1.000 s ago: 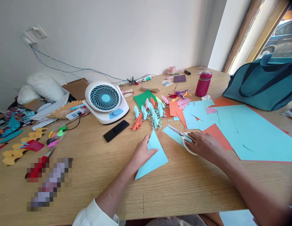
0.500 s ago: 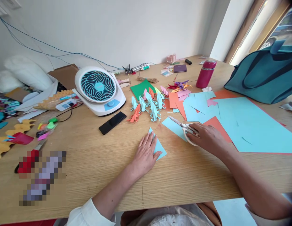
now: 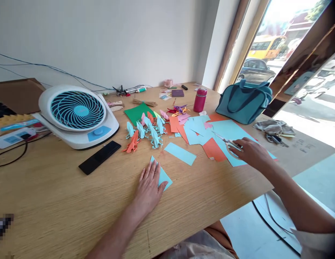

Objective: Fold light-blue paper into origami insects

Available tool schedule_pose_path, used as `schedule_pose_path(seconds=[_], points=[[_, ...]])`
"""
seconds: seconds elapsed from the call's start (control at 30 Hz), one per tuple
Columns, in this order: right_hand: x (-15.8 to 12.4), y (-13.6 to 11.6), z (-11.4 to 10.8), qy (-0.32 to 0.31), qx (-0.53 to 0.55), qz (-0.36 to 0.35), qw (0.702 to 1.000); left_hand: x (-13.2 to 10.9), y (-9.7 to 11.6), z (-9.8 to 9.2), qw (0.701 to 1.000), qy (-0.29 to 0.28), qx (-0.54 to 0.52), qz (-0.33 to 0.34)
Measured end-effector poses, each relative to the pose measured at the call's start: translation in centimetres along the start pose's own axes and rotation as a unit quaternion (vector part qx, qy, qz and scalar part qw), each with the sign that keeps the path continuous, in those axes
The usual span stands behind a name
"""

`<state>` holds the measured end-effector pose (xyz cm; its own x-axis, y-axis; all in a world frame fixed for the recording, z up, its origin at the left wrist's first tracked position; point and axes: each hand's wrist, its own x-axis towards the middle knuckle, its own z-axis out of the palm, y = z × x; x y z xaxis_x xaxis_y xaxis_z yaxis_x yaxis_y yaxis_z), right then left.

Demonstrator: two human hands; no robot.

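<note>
My left hand [image 3: 149,186] lies flat, fingers together, on a light blue paper piece [image 3: 164,177] on the wooden table [image 3: 62,201]; only the paper's right edge shows. My right hand [image 3: 251,154] is out to the right on the large light blue sheet [image 3: 229,130] and grips the white handles of a pair of scissors [image 3: 226,141], whose blades point left and away. A light blue paper strip [image 3: 179,153] lies between the two hands. Beyond it stand several small folded paper figures [image 3: 146,131], blue and orange.
A white and blue desk fan [image 3: 77,114] and a black phone [image 3: 99,157] sit at the left. Orange, pink and green paper scraps [image 3: 181,120], a red bottle [image 3: 199,100] and a teal bag [image 3: 244,101] fill the far right. Keys [image 3: 274,138] lie near the table's right edge.
My right hand has carried the scissors to the right, off the blue strip and onto the large sheet. My left hand stays flat on the paper. The view has swung to the right.
</note>
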<state>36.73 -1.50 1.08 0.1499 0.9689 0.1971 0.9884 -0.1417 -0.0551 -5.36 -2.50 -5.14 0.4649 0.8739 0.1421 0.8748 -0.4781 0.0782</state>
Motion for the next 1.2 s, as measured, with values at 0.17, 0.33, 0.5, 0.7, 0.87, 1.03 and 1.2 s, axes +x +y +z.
schedule_pose_path(seconds=[0.17, 0.33, 0.5, 0.7, 0.87, 1.03, 1.2], points=[[1.2, 4.4, -0.6, -0.013, -0.026, 0.066, 0.997, 0.1, 0.1, -0.1, 1.0, -0.001, -0.004, -0.006], [1.1, 4.3, -1.1, -0.018, -0.029, 0.089, 0.995, 0.1, 0.2, -0.2, 1.0, -0.008, -0.006, -0.012], [0.5, -2.8, -0.1, 0.005, 0.022, 0.002, 1.0, 0.0, 0.2, -0.2, 1.0, 0.001, -0.01, -0.007], [0.6, -14.7, 2.8, -0.059, 0.1, -0.147, 0.982, -0.1, 0.2, -0.2, 1.0, -0.003, -0.012, -0.008], [0.4, -17.4, 3.4, -0.066, 0.104, -0.158, 0.98, -0.2, 0.1, -0.2, 1.0, 0.013, -0.021, -0.003], [0.4, -16.5, 2.7, -0.04, 0.109, -0.149, 0.982, -0.2, 0.2, -0.4, 1.0, -0.006, -0.025, -0.013], [4.2, -13.8, 1.8, 0.024, 0.096, -0.088, 0.991, -0.2, 0.1, -0.3, 0.999, -0.005, -0.03, -0.01]])
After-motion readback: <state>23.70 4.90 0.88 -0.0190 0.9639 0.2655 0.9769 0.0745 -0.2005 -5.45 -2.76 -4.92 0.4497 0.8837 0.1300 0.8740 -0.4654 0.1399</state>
